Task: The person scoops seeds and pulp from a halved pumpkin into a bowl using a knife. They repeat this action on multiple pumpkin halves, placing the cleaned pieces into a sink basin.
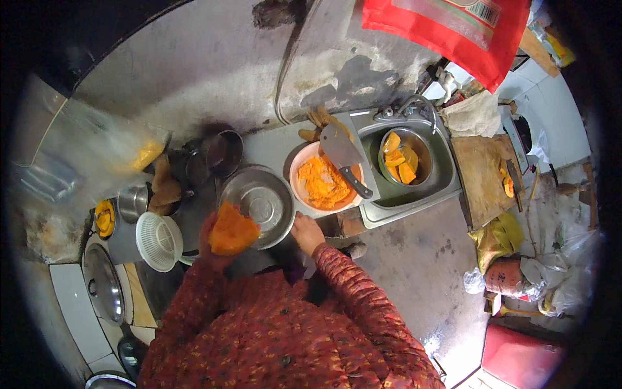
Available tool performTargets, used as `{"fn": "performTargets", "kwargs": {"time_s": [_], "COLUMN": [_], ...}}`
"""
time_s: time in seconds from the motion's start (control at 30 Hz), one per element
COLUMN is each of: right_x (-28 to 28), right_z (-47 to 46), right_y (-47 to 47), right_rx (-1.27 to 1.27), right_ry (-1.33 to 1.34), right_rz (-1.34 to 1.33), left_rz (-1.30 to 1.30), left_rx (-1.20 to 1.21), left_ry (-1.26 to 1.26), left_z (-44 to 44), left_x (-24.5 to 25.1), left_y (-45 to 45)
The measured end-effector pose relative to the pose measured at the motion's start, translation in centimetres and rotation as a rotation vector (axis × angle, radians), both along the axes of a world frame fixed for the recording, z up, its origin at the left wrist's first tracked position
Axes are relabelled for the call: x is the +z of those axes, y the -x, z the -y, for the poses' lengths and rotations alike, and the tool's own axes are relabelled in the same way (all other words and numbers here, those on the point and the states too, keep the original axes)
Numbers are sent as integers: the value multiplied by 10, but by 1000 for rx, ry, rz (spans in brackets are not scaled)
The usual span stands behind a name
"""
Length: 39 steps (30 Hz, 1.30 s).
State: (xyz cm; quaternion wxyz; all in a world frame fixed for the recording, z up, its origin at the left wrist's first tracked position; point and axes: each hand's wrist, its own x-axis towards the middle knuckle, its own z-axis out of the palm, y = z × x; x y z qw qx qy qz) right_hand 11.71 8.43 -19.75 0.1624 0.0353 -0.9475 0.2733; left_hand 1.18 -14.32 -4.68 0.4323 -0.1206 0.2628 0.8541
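Note:
My left hand (208, 243) holds a large piece of orange pumpkin flesh (234, 231) over the near left rim of a steel basin (260, 204). The piece hides most of my left fingers, and I cannot tell if they also touch the rim. My right hand (308, 234) grips the basin's near right rim. Nothing shows on the visible part of the basin's floor. To its right, a pink bowl (293, 181) contains shredded orange pumpkin (320, 182). Across that bowl lies a cleaver (341, 146) with a dark handle.
A steel pot (427, 150) of pumpkin chunks stands in the sink (444, 180), below a faucet (427, 109). Further right is a wooden cutting board (478, 170) with a knife (513, 182). At left are a white strainer (153, 238), dark pans (226, 153) and a whole squash (164, 187).

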Motion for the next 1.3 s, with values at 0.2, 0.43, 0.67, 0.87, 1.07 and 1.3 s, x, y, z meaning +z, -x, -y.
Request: {"fn": "performTargets", "kwargs": {"time_s": [0.2,0.43,0.67,0.87,1.07,1.3], "right_x": [-12,75,146,144,111,48], "right_z": [-17,-21,-67,-87,-124,-203], "right_y": [6,-41,12,-35,-113,-257], "right_rx": [207,-13,-327,-505,-710,-921], "right_ry": [-214,252,-16,301,1172,1392], "right_rz": [71,70,-60,-34,59,189], "left_rz": [13,-16,3,-4,-5,85], "left_rx": [-2,-28,-198,-329,-340,-691], "left_ry": [-48,-114,-244,-204,-180,-191], "left_z": [6,-12,-72,-134,-213,-318], "left_x": [8,4,32,41,25,-32], "left_y": [-10,-11,-8,-6,-25,-69]}}
